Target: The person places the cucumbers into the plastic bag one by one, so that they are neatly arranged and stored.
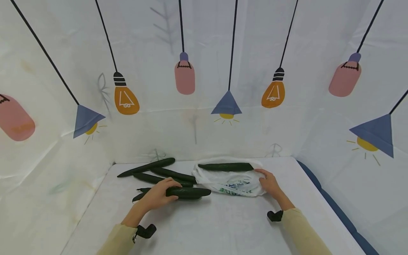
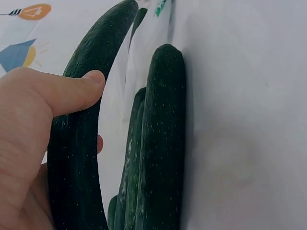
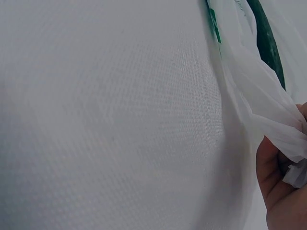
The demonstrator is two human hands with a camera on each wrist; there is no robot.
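Note:
My left hand (image 1: 160,194) grips a dark green cucumber (image 1: 188,192) around its middle. In the left wrist view the thumb lies across this cucumber (image 2: 76,143), and another cucumber (image 2: 163,139) rests on the table beside it. At the right, my right hand (image 1: 269,182) pinches the edge of a white plastic bag (image 1: 213,182) with printed lettering. The right wrist view shows the bag (image 3: 268,100) bunched between thumb and fingers. One cucumber (image 1: 226,166) lies on or in the bag; which of these is hard to tell.
Several more cucumbers (image 1: 148,166) lie loosely grouped at the back left of the white table (image 1: 216,226). White sheeting (image 1: 204,134) printed with lamps stands behind and at both sides. A dark blue edge (image 1: 331,198) runs along the table's right side.

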